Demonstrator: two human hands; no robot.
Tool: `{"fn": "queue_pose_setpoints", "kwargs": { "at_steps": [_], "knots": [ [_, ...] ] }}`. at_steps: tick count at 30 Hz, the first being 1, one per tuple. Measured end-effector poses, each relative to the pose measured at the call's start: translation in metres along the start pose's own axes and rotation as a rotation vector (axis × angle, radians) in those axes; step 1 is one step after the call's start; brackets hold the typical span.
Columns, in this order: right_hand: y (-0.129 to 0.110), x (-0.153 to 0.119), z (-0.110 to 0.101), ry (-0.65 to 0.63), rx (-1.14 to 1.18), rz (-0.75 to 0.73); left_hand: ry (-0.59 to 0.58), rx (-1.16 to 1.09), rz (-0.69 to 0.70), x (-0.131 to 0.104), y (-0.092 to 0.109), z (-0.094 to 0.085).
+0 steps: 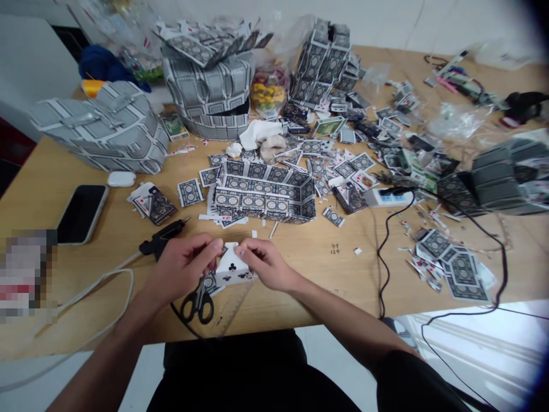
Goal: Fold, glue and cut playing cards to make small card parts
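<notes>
Between my two hands is a folded playing card piece (232,268), white with black clubs showing. My left hand (187,264) pinches its left side, and my right hand (266,263) grips its right upper edge with thumb and fingers. Black-handled scissors (198,304) lie just below my left hand, their blades partly over patterned cards (211,284). A clear ruler (233,309) rests by the table's front edge. Behind my left hand lies a black glue gun (165,236). Beyond both hands stands an open box made of cards (265,191).
Larger card-built pieces, including a basket shape (115,129) and a tower (322,66), stand at the back. Loose cards (461,269) and scraps cover the right. A phone (83,214) lies left; a black cable (383,263) runs from a power strip (388,197).
</notes>
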State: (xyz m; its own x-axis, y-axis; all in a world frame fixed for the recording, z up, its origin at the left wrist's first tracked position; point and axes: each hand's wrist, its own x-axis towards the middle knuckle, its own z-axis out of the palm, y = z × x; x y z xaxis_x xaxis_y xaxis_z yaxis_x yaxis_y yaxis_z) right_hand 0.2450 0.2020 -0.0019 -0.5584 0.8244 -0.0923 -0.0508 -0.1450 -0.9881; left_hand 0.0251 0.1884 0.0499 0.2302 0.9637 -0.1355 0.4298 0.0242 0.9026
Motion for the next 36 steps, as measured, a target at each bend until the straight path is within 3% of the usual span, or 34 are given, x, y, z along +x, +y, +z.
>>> {"fn": "queue_pose_setpoints", "kwargs": {
  "at_steps": [5,13,23,36],
  "knots": [
    [0.001,0.001,-0.001,0.097,-0.02,-0.035,-0.059,0.064,0.111,0.02,-0.006,-0.001],
    [0.006,-0.001,-0.002,0.109,-0.02,-0.031,-0.013,0.059,0.199,0.019,-0.024,0.007],
    [0.009,0.003,0.0,0.152,-0.004,-0.054,0.022,0.067,0.218,0.017,-0.034,0.009],
    [0.004,0.0,-0.001,0.153,-0.069,-0.023,-0.066,0.092,0.218,0.013,-0.029,0.009]
  ]
}}
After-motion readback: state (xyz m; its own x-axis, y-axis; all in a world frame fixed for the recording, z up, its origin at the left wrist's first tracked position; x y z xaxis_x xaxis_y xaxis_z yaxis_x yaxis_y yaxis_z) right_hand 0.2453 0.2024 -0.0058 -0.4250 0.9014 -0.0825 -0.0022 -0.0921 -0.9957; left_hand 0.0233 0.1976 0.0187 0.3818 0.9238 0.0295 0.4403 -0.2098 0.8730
